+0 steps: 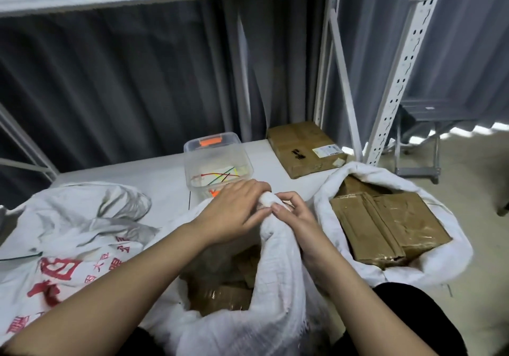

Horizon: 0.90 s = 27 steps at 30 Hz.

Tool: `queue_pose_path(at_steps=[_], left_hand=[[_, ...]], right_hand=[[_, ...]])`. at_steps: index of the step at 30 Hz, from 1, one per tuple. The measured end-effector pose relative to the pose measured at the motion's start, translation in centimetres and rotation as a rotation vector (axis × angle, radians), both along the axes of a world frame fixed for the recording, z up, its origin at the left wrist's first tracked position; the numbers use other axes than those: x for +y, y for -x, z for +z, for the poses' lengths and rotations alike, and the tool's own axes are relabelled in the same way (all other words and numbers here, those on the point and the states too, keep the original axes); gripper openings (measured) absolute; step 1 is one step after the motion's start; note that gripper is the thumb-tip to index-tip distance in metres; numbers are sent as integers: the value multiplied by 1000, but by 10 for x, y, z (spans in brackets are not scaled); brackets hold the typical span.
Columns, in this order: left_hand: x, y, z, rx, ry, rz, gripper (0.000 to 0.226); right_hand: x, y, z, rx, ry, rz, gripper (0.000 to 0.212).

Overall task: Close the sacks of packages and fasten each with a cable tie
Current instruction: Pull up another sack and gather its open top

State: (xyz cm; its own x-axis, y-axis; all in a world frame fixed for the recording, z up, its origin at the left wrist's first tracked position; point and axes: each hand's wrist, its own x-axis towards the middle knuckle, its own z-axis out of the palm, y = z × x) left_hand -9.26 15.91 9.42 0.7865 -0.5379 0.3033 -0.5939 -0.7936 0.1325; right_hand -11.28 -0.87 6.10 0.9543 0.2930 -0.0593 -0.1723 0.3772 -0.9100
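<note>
A smooth pale bench [154, 179] carries everything beyond the grip. The coarse white woven sack [278, 267] rises between the forearms, its mouth gathered into a twisted neck right at the grip, with brown taped packages [223, 292] showing through the gap below. To the right of the grip a second white sack [429, 267] gapes open around flat, glossy-taped cardboard parcels. To the left lies a slack sack with red print [57, 267]. Just beyond the grip sits a clear plastic box [217, 160] holding thin coloured cable ties [217, 176]. The left hand [234, 212] is clamped over the bunched neck; the right hand [292, 212] pinches it, fingers curled together.
</note>
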Motion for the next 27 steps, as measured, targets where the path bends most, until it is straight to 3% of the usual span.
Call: queue_pose_path(at_steps=[3, 7, 9, 14, 16, 18, 20, 22, 27], left_hand=[[-6, -3, -4, -4, -63, 44, 49], [-13, -8, -5, -5, -37, 112, 37], [-17, -11, -4, 30, -28, 149, 28], [-27, -14, 4, 123, 33, 179, 18], [-31, -7, 10, 78, 90, 77, 25], [-33, 2, 11, 29, 27, -39, 32], [-35, 9, 4, 67, -17, -61, 41], [-37, 10, -2, 171, 63, -19, 41], [-44, 11, -8, 248, 169, 70, 45]], right_hand=[[-1, 5, 2, -26, 47, -49, 18], [-13, 21, -11, -193, 677, -230, 42], [-18, 32, -18, -205, 836, -252, 52], [-18, 38, -17, -458, 707, -318, 33], [-19, 37, -14, -482, 632, -335, 35], [-19, 37, -13, -475, 533, -329, 36], [-18, 37, -12, -373, 334, -290, 33], [-18, 37, -9, -243, 127, -243, 29], [-19, 36, -7, -31, -123, -169, 25]])
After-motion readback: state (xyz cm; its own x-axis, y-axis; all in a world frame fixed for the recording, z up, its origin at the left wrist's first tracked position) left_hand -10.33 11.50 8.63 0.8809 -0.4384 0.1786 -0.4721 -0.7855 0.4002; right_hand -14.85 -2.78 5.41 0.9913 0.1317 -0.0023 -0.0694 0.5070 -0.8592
